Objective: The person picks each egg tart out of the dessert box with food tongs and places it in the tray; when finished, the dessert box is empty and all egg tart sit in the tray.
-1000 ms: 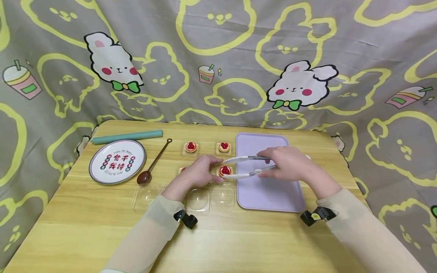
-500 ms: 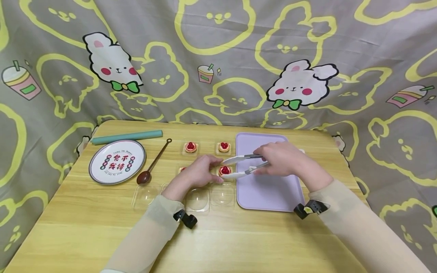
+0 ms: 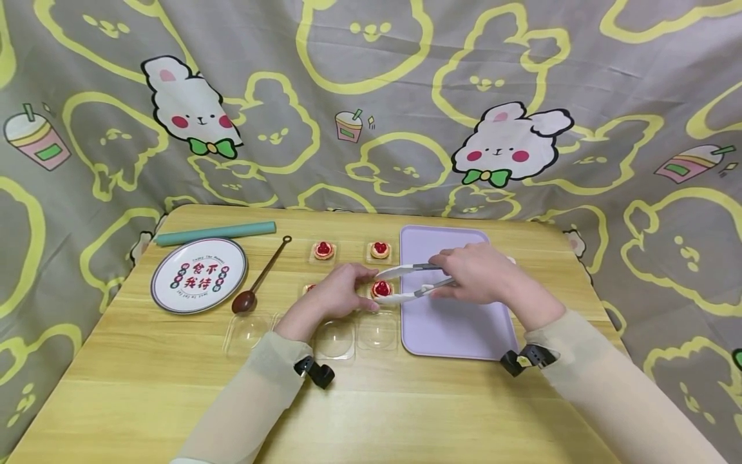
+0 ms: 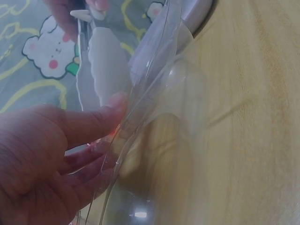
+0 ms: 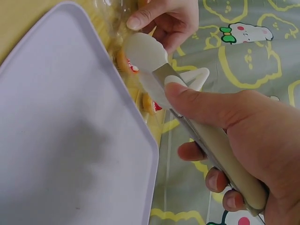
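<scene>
So we've got four little red-topped tarts in clear packs on the bench [image 3: 348,412], and the one that matters, the near right tart [image 3: 382,290], sits just beside the lilac tray [image 3: 458,332]. Our right hand [image 3: 476,272] has its fingers wrapped round the tongs [image 3: 421,267], thumb on top, probably so we can squeeze gently. The white tips are apart, one on either side of the tart; we can't tell if they touch it. Soft-looking wide tips seem a sensible pick for something crumbly.

Our left hand [image 3: 338,292] comes in from the other side, thumb and fingers holding the edges of the clear pack [image 3: 378,332]. We reckon that's to stop such light plastic sliding about. Its lid is folded back toward us, which leaves the top open to the tongs.

Having the tray right next to the packs looks handy: short carry, less chance of a drop. The plate [image 3: 199,301] and brown spoon [image 3: 245,300] lie off to the left, well out of the way.
</scene>
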### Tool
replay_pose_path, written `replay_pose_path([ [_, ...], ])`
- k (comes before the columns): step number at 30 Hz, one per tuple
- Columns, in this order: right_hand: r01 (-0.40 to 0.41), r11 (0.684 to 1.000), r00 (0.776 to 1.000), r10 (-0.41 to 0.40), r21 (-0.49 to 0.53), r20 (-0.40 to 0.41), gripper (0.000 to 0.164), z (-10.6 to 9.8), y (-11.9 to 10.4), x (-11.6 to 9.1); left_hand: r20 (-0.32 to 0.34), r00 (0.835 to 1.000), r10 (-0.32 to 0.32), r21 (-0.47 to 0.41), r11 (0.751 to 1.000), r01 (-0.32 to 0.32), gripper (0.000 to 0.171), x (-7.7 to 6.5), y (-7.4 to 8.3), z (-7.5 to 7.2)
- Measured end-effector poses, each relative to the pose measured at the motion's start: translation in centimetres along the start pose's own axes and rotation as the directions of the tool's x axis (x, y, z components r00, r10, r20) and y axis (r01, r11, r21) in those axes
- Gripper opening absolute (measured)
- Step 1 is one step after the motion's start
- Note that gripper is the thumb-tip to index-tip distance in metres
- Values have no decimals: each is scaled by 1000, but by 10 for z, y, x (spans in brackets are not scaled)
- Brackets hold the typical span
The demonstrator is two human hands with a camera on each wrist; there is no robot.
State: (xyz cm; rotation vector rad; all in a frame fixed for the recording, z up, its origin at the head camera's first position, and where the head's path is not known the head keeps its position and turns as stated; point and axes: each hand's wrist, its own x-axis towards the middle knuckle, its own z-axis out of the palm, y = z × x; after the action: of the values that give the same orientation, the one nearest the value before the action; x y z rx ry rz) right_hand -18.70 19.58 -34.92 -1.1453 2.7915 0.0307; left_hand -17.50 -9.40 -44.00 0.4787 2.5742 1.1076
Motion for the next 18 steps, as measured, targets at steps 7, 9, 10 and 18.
replay_pose_path([
  [7, -10, 999, 1000, 10, 40, 6, 53, 2, 4, -2, -1, 1000, -3, -3, 1000, 3, 77, 0, 1, 1],
  [9, -23, 999, 1000, 22, 48, 17, 52, 1, 3, -1, -2, 1000, -9, -2, 1000, 9, 77, 0, 2, 1],
  [10, -26, 999, 999, 25, 46, 23, 52, 0, 3, 0, -1, 1000, -13, -4, 1000, 13, 77, 0, 2, 1],
  [18, -9, 999, 998, 12, -54, 62, 55, -6, -6, 6, 3, 1000, -13, -4, 1000, 13, 78, -1, 2, 0],
])
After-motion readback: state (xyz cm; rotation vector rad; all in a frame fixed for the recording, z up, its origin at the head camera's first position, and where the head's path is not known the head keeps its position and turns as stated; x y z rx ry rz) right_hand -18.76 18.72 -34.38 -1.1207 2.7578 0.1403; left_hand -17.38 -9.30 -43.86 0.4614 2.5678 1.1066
